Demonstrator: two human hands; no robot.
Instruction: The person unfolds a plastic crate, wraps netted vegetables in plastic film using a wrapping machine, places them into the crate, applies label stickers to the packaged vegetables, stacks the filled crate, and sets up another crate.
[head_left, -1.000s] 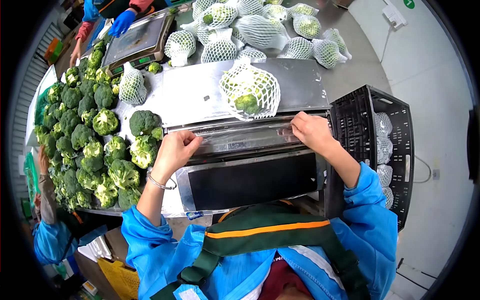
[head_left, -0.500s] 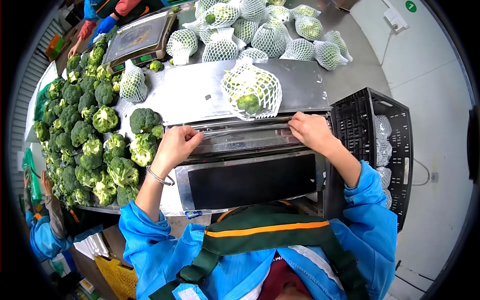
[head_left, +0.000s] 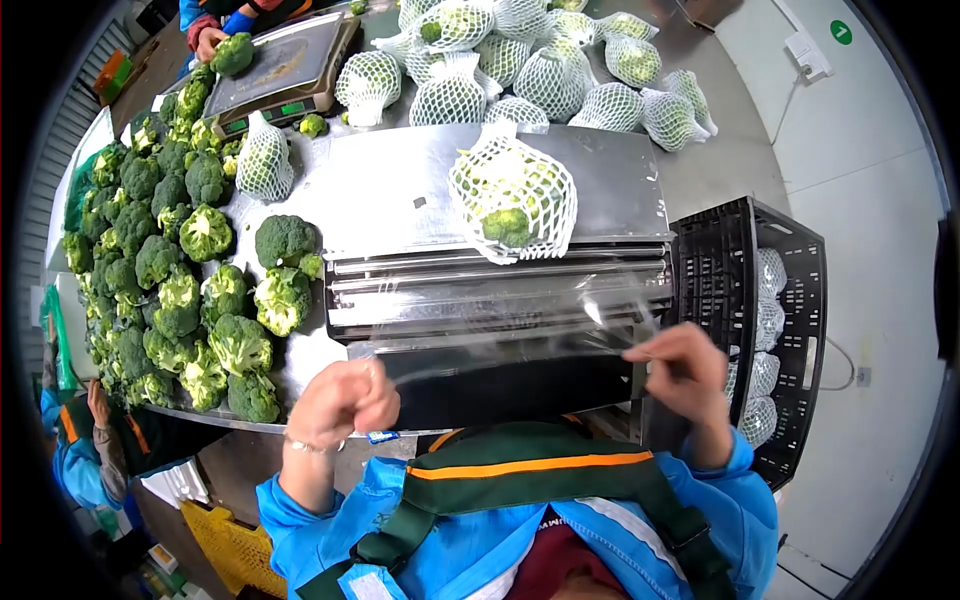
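Observation:
A sheet of clear plastic film [head_left: 600,310] stretches between my two hands above the wrapping machine [head_left: 345,325] with its metal rollers. My left hand [head_left: 345,405] pinches the film's left front corner beside the machine's black plate [head_left: 470,390]. At the right end of that plate, my right hand [head_left: 685,375] grips the other corner between thumb and fingers. Behind the rollers, a broccoli head in white foam netting [head_left: 515,200] rests on the machine's metal top [head_left: 380,185].
Loose broccoli [head_left: 205,235] is heaped on the left. Several netted heads [head_left: 555,80] lie at the back, near a scale [head_left: 285,65]. A co-worker's hand [head_left: 208,42] holds broccoli there. On the right stands a black crate [head_left: 740,300] with wrapped heads. Another person [head_left: 85,450] is at lower left.
Both my hands have moved from the rollers towards my body, drawing the film out over the black plate. The co-worker's hand now has a broccoli head at the scale.

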